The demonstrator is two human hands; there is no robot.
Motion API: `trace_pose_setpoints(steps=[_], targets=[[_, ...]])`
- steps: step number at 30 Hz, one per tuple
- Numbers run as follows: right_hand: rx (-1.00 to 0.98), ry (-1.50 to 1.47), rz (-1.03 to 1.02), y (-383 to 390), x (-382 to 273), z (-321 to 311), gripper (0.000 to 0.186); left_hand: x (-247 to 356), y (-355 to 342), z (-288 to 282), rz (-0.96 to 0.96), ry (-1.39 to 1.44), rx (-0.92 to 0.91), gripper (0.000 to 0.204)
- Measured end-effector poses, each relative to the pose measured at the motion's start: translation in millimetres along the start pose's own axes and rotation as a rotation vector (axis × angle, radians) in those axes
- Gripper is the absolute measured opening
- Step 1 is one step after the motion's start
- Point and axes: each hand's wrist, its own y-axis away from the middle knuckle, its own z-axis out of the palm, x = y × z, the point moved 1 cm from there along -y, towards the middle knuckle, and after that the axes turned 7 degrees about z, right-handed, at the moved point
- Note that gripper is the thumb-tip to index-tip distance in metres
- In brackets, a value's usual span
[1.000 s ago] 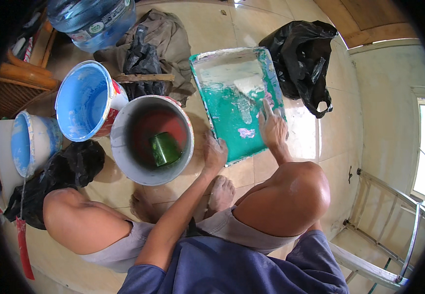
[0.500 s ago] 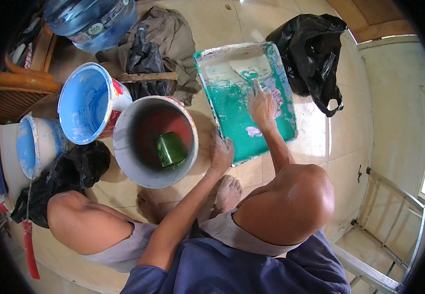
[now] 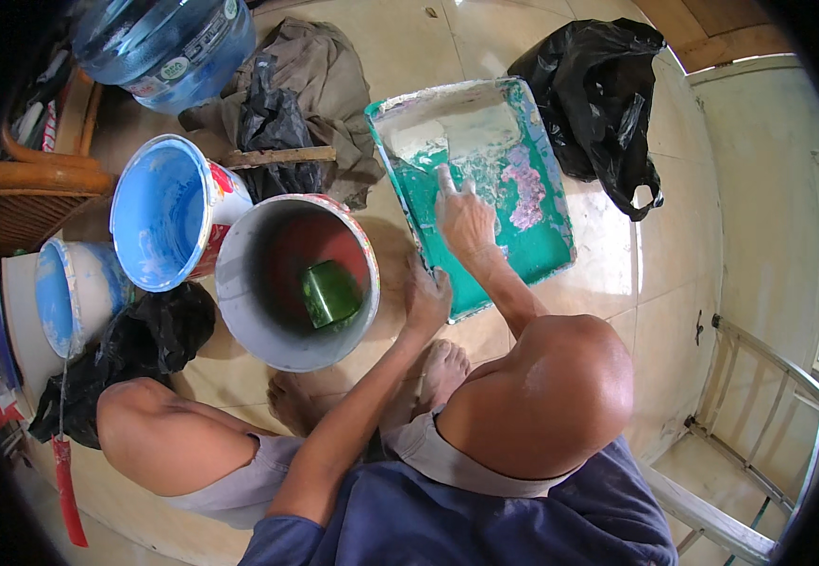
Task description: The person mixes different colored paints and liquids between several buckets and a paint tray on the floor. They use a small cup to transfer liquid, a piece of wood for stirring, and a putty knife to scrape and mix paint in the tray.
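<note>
A green rectangular tray, smeared with white paste and pinkish lumps, lies on the floor in front of me. My left hand grips its near left rim, fingers partly hidden by the edge. Over the tray's left half, my right hand is closed on a scraper, index finger stretched toward the blade. The handle is hidden in the palm, and the paste-covered blade is hard to tell from the smear. White paste is spread along the tray's far end.
Left of the tray stands a grey bucket with a green cup inside. Beyond are two blue-lined buckets, black bags, a cloth and a large water bottle. A metal ladder lies at right.
My right hand has moved left across the tray with the scraper, from beside the pinkish lumps to the left half. My left hand stays on the rim.
</note>
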Motion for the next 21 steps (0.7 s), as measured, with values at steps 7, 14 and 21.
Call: trace_pose_setpoints(steps=[7, 14, 21], targets=[[0.01, -0.039, 0.008, -1.3, -9.7, 4.0, 0.048, -0.8, -1.7, 0.8, 0.044, -0.004, 0.03, 0.035], [0.007, 0.02, 0.064, -0.6, 27.1, -7.9, 0.049, 10.8, -4.4, -3.5, -0.039, 0.027, -0.04, 0.035], [0.005, 0.013, 0.141, 12.8, 46.0, -12.6, 0.052, -4.9, 1.8, 1.2, -0.058, -0.109, 0.011, 0.033]])
